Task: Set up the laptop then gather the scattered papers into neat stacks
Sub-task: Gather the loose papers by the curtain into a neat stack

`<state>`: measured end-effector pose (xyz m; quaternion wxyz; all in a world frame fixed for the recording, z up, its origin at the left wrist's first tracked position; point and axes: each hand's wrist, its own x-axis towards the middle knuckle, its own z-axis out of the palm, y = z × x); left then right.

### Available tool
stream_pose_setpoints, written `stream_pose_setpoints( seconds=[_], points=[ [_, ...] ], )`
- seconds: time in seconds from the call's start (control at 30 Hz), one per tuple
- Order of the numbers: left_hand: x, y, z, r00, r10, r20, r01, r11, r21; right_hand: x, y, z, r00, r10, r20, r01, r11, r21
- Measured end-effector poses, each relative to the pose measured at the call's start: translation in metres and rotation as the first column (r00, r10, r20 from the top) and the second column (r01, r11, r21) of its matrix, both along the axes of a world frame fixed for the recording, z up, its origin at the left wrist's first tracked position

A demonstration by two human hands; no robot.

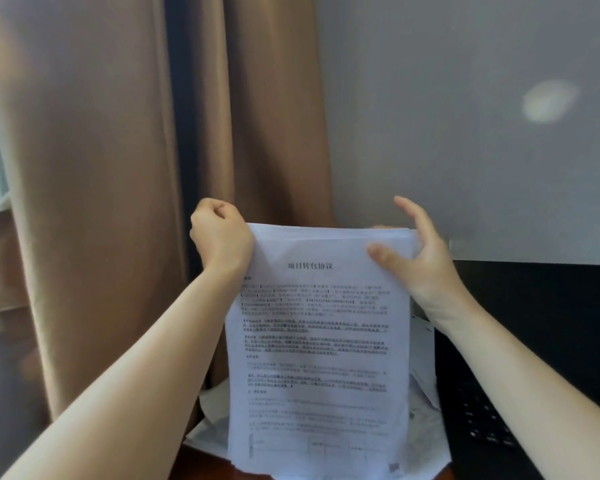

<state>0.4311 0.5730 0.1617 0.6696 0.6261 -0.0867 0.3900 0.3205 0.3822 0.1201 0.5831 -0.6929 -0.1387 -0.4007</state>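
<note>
Papers [319, 341] are standing upright as one stack in the lower centre of the frame, printed side facing the camera, with the bottom edge hanging just over loose sheets [208, 431] that are lying spread beneath. The left hand [219, 237] is gripping the stack's upper left corner, fingers curled tight. The right hand [426, 261] is sitting at the upper right corner with fingers spread, thumb [383, 256] resting on the front page. A black laptop [520, 323] is standing open at the lower right, screen dark. A curtain [84, 168] is hanging across the left half.
</note>
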Motion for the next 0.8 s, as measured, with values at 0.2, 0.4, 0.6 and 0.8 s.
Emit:
stream_pose_setpoints(
  seconds=[0.2,0.4,0.6,0.8],
  points=[
    [-0.007,0.006,-0.002,1.0,0.013,0.029,-0.013,1.0,0.0,0.0,-0.003,-0.029,0.984,0.081,-0.157,-0.091,0.994,-0.059],
    [-0.019,0.028,-0.054,0.924,-0.38,0.034,0.378,0.924,0.052,0.01,0.009,-0.03,0.996,-0.014,-0.083,0.013,1.0,-0.003],
    [-0.026,0.023,-0.075,0.802,-0.596,-0.019,0.597,0.802,0.04,0.02,0.028,-0.025,0.972,-0.234,0.021,0.234,0.972,0.027],
    [-0.033,0.005,-0.047,0.773,-0.633,0.034,0.629,0.772,0.09,0.016,0.023,-0.005,1.0,-0.025,0.017,0.024,0.998,0.066]
  ],
)
